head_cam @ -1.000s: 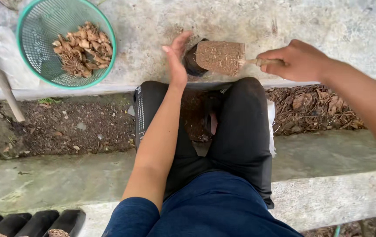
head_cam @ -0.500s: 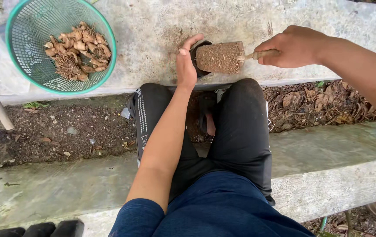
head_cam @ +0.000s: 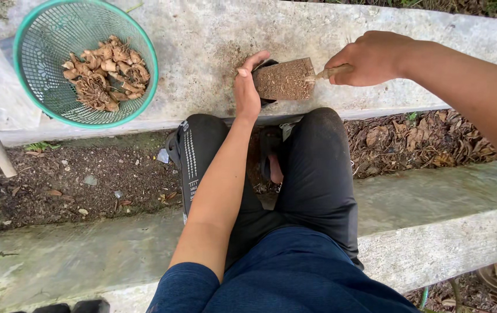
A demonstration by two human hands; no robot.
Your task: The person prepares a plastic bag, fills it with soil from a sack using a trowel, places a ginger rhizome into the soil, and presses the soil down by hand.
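The right hand [head_cam: 373, 58] is closed tight around the handle of a small trowel [head_cam: 286, 79] full of brown soil, held over the far concrete ledge [head_cam: 213, 40]. The left hand [head_cam: 247, 87] is open, its fingers resting against a small black pot [head_cam: 266, 65] just left of the trowel. Far to the left sits a green basket [head_cam: 39, 87] of brown roots [head_cam: 104, 72].
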